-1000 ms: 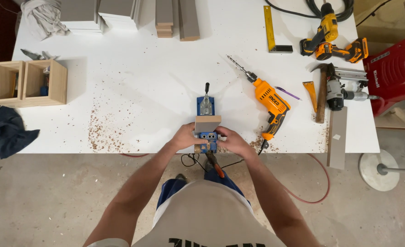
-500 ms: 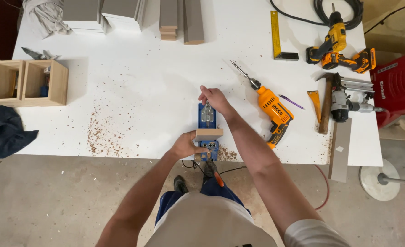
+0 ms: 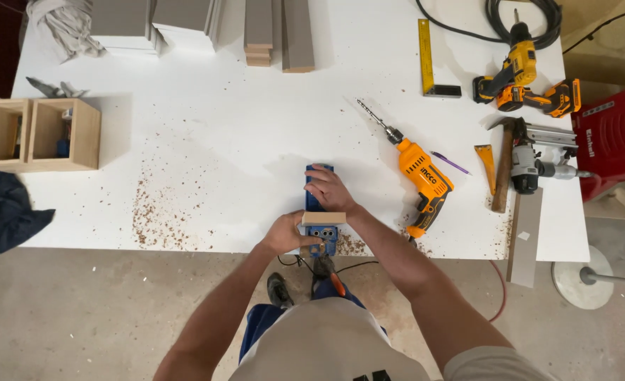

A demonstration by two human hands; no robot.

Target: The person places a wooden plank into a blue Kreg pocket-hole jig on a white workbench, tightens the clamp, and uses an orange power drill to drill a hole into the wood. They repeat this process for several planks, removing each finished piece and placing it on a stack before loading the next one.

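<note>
A blue pocket-hole jig (image 3: 324, 236) stands at the near edge of the white worktable (image 3: 213, 141). A small wooden board (image 3: 323, 218) sits upright in it. My left hand (image 3: 288, 233) grips the board and the jig from the left. My right hand (image 3: 328, 188) rests just behind the board, pressed down over the jig's clamp lever, which it hides. An orange corded drill (image 3: 419, 169) with a long bit lies just to the right.
Wooden open boxes (image 3: 37, 134) sit at the left, grey boards (image 3: 273, 32) at the back. A yellow square (image 3: 429, 56), cordless drivers (image 3: 524, 74), hammer (image 3: 501, 159), nailer (image 3: 531, 159) and a grey strip (image 3: 525, 233) lie at the right. Sawdust (image 3: 157, 208) dots the table; a dark cloth (image 3: 5, 212) hangs off the left edge.
My right hand left the jig's front, reached back to the raised clamp lever, then came down toward me over it. The left hand stayed on the board.
</note>
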